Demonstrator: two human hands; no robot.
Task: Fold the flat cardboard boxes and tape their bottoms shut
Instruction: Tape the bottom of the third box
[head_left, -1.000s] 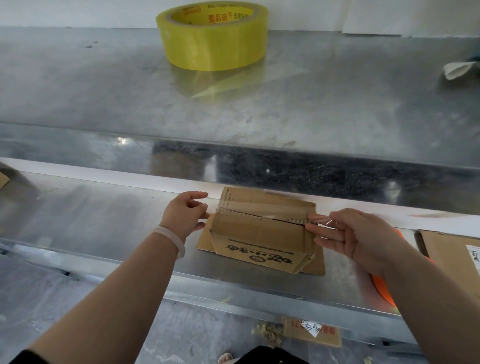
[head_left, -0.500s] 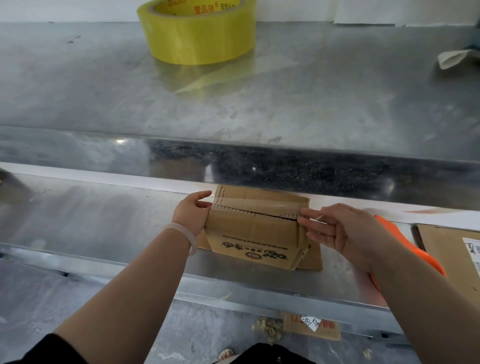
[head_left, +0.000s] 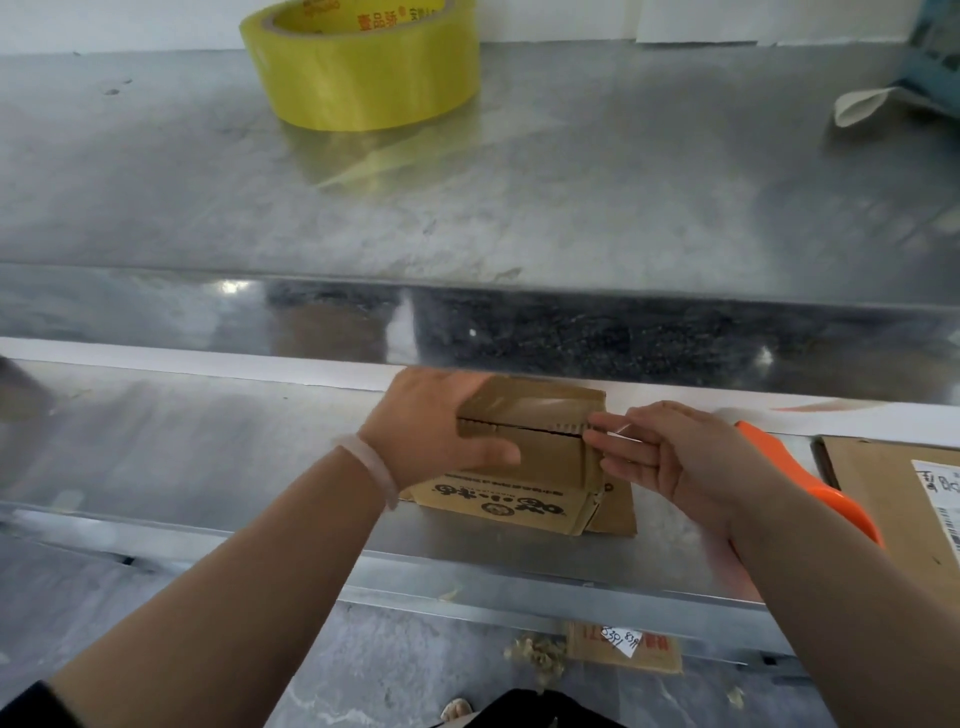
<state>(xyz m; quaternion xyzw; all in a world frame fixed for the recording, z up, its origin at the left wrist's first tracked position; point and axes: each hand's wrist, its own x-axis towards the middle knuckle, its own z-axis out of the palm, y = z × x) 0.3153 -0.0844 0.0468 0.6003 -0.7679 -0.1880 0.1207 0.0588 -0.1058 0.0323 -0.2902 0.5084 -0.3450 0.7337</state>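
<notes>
Gripped at its left end by the left hand (head_left: 431, 431), the small cardboard box (head_left: 545, 467) is held with the thumb laid across the near flap and the fingers wrapped over the far edge. Its right end is touched by the right hand (head_left: 675, 457), whose fingers are kept straight and pressed flat against the seam, with nothing enclosed. A strip of clear tape (head_left: 535, 408) is seen lying along the far flap beside the seam between the two closed flaps. The box is set on a flat piece of cardboard (head_left: 618, 514) on the lower metal shelf (head_left: 208, 457). An orange tool (head_left: 810, 483) is partly hidden behind the right forearm, with a labelled flat carton (head_left: 872, 499) just beyond it. A yellow tape roll (head_left: 363, 67) is placed well apart on the upper metal surface (head_left: 571, 197).
</notes>
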